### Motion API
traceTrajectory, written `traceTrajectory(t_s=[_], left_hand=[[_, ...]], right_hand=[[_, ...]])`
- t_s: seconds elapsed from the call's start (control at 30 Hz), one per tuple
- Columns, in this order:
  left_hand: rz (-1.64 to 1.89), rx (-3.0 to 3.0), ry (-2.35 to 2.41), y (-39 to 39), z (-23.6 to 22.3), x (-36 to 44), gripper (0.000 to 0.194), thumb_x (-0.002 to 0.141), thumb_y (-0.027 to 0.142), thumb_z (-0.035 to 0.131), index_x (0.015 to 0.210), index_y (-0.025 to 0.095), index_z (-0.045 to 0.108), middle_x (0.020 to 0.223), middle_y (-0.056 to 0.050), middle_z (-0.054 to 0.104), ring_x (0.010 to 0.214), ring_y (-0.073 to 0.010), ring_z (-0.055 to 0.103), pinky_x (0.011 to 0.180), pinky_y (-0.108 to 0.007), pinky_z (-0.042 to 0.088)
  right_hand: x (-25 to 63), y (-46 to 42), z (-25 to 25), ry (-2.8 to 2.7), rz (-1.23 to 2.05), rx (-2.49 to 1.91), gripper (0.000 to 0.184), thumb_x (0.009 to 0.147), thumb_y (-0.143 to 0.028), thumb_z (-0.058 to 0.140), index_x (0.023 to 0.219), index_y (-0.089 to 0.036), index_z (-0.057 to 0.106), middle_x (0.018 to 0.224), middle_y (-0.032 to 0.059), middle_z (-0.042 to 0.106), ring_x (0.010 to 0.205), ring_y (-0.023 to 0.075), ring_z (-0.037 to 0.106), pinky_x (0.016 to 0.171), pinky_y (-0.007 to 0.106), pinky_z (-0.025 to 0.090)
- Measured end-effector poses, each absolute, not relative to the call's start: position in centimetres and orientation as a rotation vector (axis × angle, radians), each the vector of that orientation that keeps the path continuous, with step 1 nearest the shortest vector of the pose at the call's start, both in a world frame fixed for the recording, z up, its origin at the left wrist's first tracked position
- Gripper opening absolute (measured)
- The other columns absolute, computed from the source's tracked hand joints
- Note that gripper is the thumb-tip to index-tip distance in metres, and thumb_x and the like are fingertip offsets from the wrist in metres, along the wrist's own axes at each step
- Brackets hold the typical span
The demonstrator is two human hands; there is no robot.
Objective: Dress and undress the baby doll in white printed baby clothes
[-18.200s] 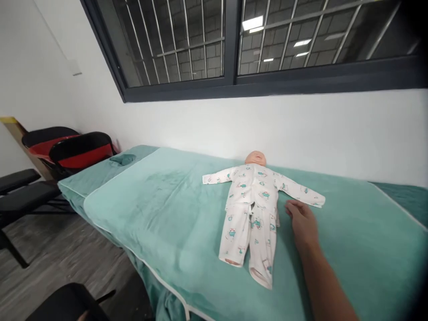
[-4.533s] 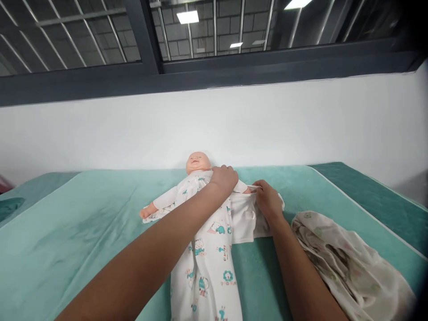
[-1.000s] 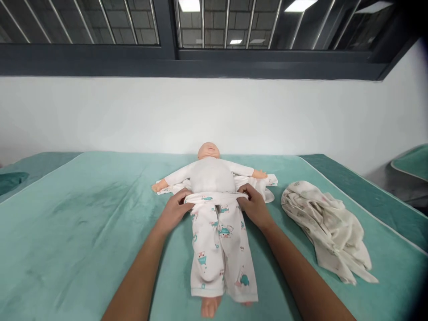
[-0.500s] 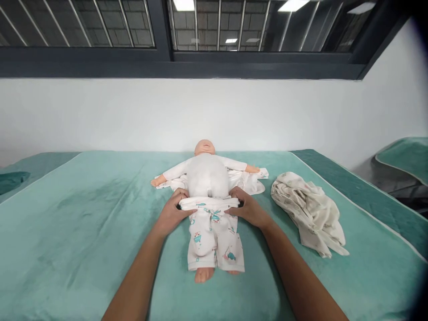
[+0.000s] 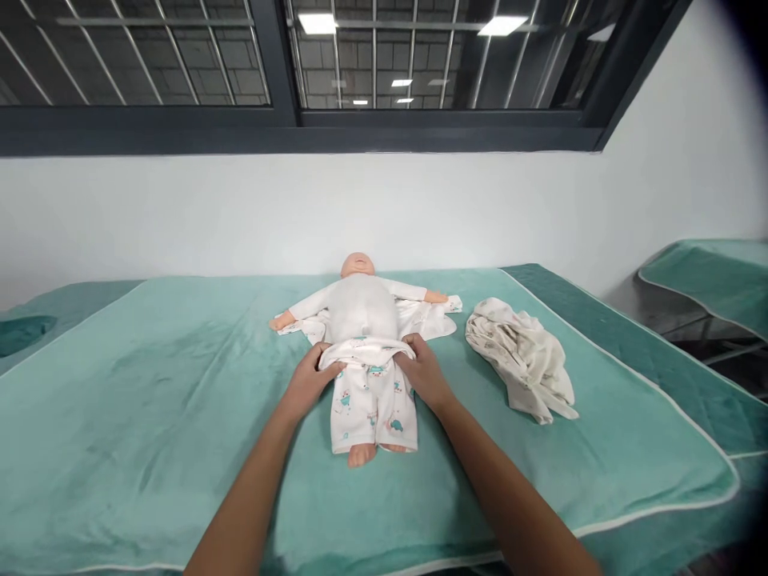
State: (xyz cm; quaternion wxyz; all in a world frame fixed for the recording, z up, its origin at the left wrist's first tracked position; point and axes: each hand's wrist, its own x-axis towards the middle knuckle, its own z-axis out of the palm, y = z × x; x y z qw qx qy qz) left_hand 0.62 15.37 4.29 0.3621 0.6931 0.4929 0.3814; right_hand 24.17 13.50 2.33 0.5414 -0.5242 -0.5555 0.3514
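Observation:
A baby doll with a white cloth body lies on its back, arms spread, head toward the wall. White printed pants cover its legs, and the feet stick out below the cuffs. My left hand pinches the waistband at the doll's hip on the left. On the opposite side my right hand grips the same waistband, thumb on the front. The waistband lies across the lower belly. Under the doll's arms and back a white printed shirt is spread out, partly hidden by the body.
A crumpled cream cloth lies to the right of the doll. The green padded cover spreads over the table, with a pale piped edge. Behind stands a white wall beneath a barred window. Another green-covered surface is at far right.
The waistband has moved up over the doll's lower belly, with both hands still on it. The view has shifted, showing more of the table's front edge.

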Motion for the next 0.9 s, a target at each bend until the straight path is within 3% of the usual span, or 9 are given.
traceTrajectory(t_s=[0.13,0.2,0.3,0.4,0.57,0.63,0.73,0.8,0.9], left_hand=[[0.911,1.921,1.207,14.0,4.3,0.0,0.045,0.072,0.05,0.069,0.102,0.019,0.056,0.103,-0.004,0.056,0.095,-0.0211,0.053,0.082,-0.031,0.045],[0.96,2.034,1.232,13.4,3.9,0.1,0.04,0.071,0.049,0.071,0.093,0.019,0.058,0.105,-0.005,0.055,0.096,-0.0211,0.053,0.085,-0.031,0.044],[1.034,2.182,1.284,12.4,3.4,0.6,0.025,0.077,0.043,0.065,0.074,0.02,0.054,0.09,-0.003,0.058,0.089,-0.0199,0.053,0.081,-0.03,0.043],[1.049,2.151,1.463,11.6,3.1,1.1,0.02,0.079,0.034,0.058,0.067,0.021,0.049,0.071,0.0,0.055,0.074,-0.0178,0.051,0.068,-0.028,0.039],[1.016,1.932,1.618,11.0,3.4,0.9,0.011,0.077,0.029,0.054,0.084,0.021,0.053,0.072,0.004,0.058,0.068,-0.0161,0.052,0.062,-0.025,0.037],[0.947,1.963,1.527,10.3,4.1,0.6,0.024,0.078,0.032,0.057,0.099,0.022,0.054,0.088,0.001,0.062,0.08,-0.0183,0.057,0.07,-0.028,0.042],[0.786,2.101,1.315,8.4,5.4,0.0,0.055,0.078,0.041,0.063,0.128,0.024,0.046,0.121,-0.006,0.057,0.108,-0.0241,0.055,0.088,-0.034,0.045],[0.669,2.221,1.221,7.0,5.9,-0.2,0.08,0.074,0.048,0.07,0.142,0.027,0.035,0.132,-0.009,0.049,0.117,-0.028,0.051,0.092,-0.037,0.045],[0.543,2.408,1.232,5.4,6.0,0.0,0.107,0.059,0.053,0.08,0.148,0.027,0.027,0.131,-0.013,0.048,0.118,-0.034,0.05,0.091,-0.043,0.046]], right_hand=[[24.8,12.0,2.7,-1.429,0.961,-1.185,0.039,0.071,-0.04,0.071,0.098,-0.023,0.05,0.09,-0.0007,0.056,0.084,0.0184,0.053,0.071,0.029,0.044],[25.1,11.2,2.8,-1.497,1.008,-1.166,0.046,0.067,-0.042,0.075,0.101,-0.022,0.052,0.092,0.0003,0.058,0.084,0.0191,0.054,0.07,0.029,0.045],[25.2,10.3,2.7,-1.568,0.982,-1.182,0.028,0.071,-0.04,0.07,0.085,-0.022,0.054,0.077,-0.0033,0.055,0.073,0.0156,0.05,0.064,0.026,0.041],[24.8,10.0,2.3,-1.54,0.892,-1.253,0.018,0.072,-0.031,0.064,0.069,-0.021,0.049,0.064,-0.0058,0.045,0.065,0.013,0.042,0.059,0.024,0.034],[24.9,9.2,2.7,-1.42,0.958,-1.272,0.019,0.077,-0.033,0.061,0.069,-0.021,0.047,0.066,-0.0053,0.045,0.066,0.0131,0.044,0.061,0.025,0.037],[25.5,8.2,3.1,-1.533,1.049,-1.21,0.024,0.077,-0.04,0.065,0.087,-0.02,0.055,0.079,-0.0023,0.055,0.076,0.0161,0.051,0.068,0.028,0.043],[26.3,6.5,3.2,-1.792,1.046,-1.149,0.076,0.061,-0.047,0.082,0.125,-0.022,0.048,0.116,0.0076,0.058,0.105,0.0266,0.054,0.088,0.039,0.045],[26.3,5.7,3.1,-1.94,0.906,-1.178,0.103,0.048,-0.051,0.088,0.134,-0.022,0.041,0.129,0.0127,0.051,0.119,0.0332,0.047,0.099,0.046,0.039],[25.7,5.0,3.5,-2.088,0.686,-1.259,0.108,0.045,-0.055,0.088,0.134,-0.018,0.04,0.128,0.0155,0.05,0.121,0.0366,0.046,0.102,0.05,0.035]])
